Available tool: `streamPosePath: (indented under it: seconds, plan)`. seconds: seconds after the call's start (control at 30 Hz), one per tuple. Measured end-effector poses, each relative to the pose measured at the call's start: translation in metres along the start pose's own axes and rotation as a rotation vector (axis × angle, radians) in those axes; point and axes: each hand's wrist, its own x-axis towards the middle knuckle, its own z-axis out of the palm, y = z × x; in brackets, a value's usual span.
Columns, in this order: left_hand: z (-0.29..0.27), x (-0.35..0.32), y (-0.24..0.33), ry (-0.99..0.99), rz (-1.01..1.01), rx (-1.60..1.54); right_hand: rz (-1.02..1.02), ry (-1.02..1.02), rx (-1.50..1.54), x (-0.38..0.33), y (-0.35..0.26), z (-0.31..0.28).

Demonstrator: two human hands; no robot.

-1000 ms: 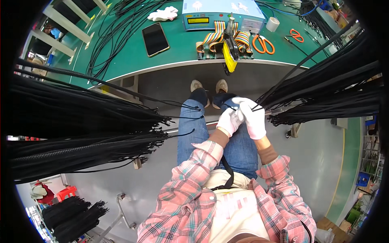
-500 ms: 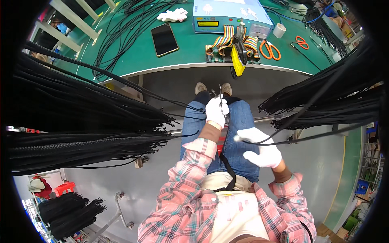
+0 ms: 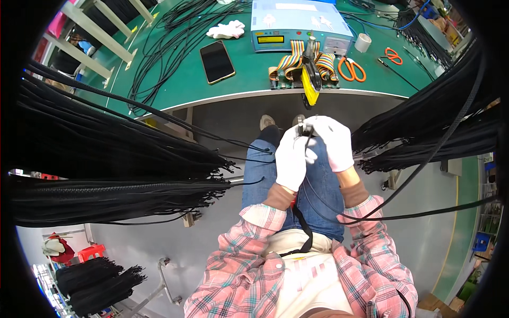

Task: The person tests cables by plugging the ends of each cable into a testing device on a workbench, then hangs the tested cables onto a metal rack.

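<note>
Both my hands wear white gloves and meet above my knees, just short of the green table. My left hand is closed on a small metal-ended connector that sticks up past the fingertips. My right hand is closed beside it, with its fingertips bent down against a black cable. From there a thin black length hangs over my thigh and loops past my right sleeve. The fingers partly hide the connector and the cable end.
Bundles of black cables hang at the left and right. On the green table lie a phone, a white glove and orange-handled scissors. A blue tester with ribbon cables stands behind a yellow-and-black clamp.
My right hand has moved up and left, bringing a black cable to my left hand. The left hand has shifted slightly nearer and turned, its connector now beside the right fingertips.
</note>
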Motion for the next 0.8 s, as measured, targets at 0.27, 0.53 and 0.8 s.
streamPosePath:
  seconds: [0.27, 0.53, 0.8]
  plan:
    - [-0.005, 0.059, 0.021, -0.014, -0.002, -0.14, 0.221, 0.163, 0.861, 0.028, 0.015, -0.038]
    - [-0.009, 0.081, 0.026, -0.03, -0.011, -0.034, 0.212, 0.089, 0.812, 0.039, 0.018, -0.036]
    - [-0.016, 0.087, 0.023, -0.126, -0.007, -0.219, 0.191, 0.133, 0.671, 0.04, 0.018, -0.031]
